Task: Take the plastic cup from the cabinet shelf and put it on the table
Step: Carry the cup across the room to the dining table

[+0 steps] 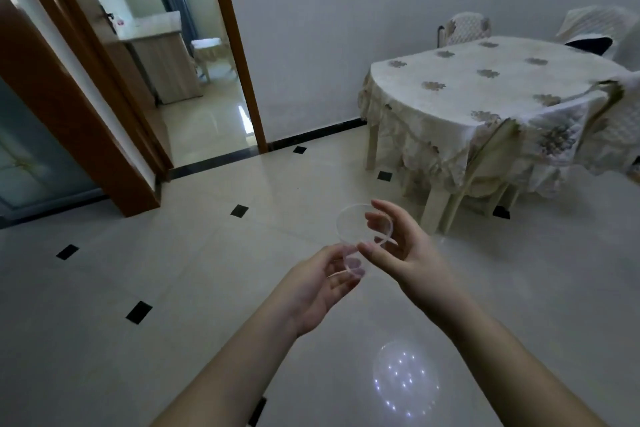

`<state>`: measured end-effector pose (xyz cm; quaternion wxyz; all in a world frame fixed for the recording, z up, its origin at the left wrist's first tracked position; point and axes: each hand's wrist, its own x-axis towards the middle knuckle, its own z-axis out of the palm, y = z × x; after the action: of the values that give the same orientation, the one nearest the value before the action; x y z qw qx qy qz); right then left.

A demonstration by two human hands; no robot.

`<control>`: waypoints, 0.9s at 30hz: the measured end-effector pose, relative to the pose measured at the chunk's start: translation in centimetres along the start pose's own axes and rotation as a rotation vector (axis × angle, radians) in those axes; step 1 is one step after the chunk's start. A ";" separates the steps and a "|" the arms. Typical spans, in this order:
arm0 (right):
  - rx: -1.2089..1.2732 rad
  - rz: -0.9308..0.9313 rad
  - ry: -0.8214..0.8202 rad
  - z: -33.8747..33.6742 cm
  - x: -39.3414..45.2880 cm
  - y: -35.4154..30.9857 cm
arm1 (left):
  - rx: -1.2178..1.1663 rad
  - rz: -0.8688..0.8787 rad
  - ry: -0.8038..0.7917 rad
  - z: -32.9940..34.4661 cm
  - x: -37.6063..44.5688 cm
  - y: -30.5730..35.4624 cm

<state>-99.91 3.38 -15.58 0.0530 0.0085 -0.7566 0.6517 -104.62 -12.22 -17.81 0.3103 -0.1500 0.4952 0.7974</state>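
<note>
A clear plastic cup (351,230) is held in mid-air over the tiled floor, its round rim tilted toward me. My left hand (320,288) pinches its lower part from the left. My right hand (403,246) holds its rim from the right, with the fingers curled around it. The round table (485,87), covered with a cream flowered cloth, stands at the right, well beyond both hands. No cabinet shelf is in view.
Plastic chairs (467,28) stand behind the table and one is tucked under its near side. An open doorway (207,107) with a brown frame lies at the left. The glossy floor (173,288) with small black inlays stretches between me and the table.
</note>
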 end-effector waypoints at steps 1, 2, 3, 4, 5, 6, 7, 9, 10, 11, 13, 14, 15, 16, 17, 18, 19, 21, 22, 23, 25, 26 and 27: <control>0.003 0.012 -0.016 -1.0 1.2 0.4 | 0.003 -0.002 0.009 0.8 1.2 0.6; 0.008 0.020 -0.032 -2.0 2.4 0.7 | 0.006 0.003 0.016 1.4 2.4 1.2; 0.011 0.023 -0.043 -3.0 3.7 1.1 | 0.011 0.014 0.020 2.1 3.6 1.9; 0.012 0.025 -0.048 -3.8 5.0 1.5 | 0.020 0.025 0.029 2.7 4.8 2.5; 0.016 0.027 -0.045 -4.4 6.2 1.8 | 0.031 0.032 0.043 3.3 5.9 3.1; 0.026 0.026 -0.038 -4.9 7.5 2.1 | 0.041 0.038 0.055 3.8 6.9 3.7; 0.038 0.023 -0.034 -5.3 8.7 2.4 | 0.047 0.042 0.066 4.2 7.9 4.3; 0.051 0.018 -0.032 -5.6 10.9 3.0 | 0.055 0.050 0.069 4.7 9.7 5.5; 0.046 0.012 -0.034 -5.7 12.1 3.2 | 0.064 0.060 0.061 4.8 10.7 6.1; 0.035 0.006 -0.037 -5.8 13.3 3.6 | 0.077 0.074 0.052 4.8 11.7 6.7; 0.011 -0.002 -0.046 -5.8 15.8 4.2 | 0.086 0.097 0.039 4.6 13.8 7.9; 0.002 -0.004 -0.052 -5.7 17.2 4.5 | 0.076 0.102 0.037 4.4 14.9 8.5; -0.005 -0.003 -0.060 -5.7 18.7 4.8 | 0.061 0.101 0.037 4.2 16.1 9.3; -0.011 0.005 -0.072 -5.6 20.1 5.1 | 0.043 0.093 0.036 4.0 17.3 10.1; -0.021 0.011 -0.086 -5.4 21.6 5.3 | 0.020 0.082 0.035 3.7 18.5 11.0; -0.041 0.007 -0.097 -5.2 23.2 5.5 | -0.006 0.073 0.034 3.4 19.8 11.9; -0.068 -0.006 -0.104 -5.0 24.9 5.7 | -0.029 0.068 0.030 2.9 21.0 12.8; -0.110 -0.023 -0.111 -4.2 28.4 5.9 | -0.054 0.065 0.007 1.8 23.5 14.8; -0.119 -0.019 -0.108 -3.8 30.1 5.9 | -0.062 0.061 -0.002 1.4 24.7 15.9; -0.128 -0.020 -0.106 -3.3 31.8 5.9 | -0.073 0.060 -0.009 0.9 25.8 17.0; -0.144 -0.023 -0.111 -2.3 35.1 5.7 | -0.097 0.064 -0.018 0.1 28.0 19.2; -0.145 -0.019 -0.109 -1.9 36.6 5.5 | -0.104 0.066 -0.025 -0.2 29.0 20.4; -0.146 -0.020 -0.104 -1.5 38.1 5.5 | -0.109 0.070 -0.034 -0.6 30.1 21.5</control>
<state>-138.14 7.84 -17.26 0.0208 0.0459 -0.8037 0.5929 -141.43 -9.17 -19.53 0.2821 -0.1357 0.4508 0.8359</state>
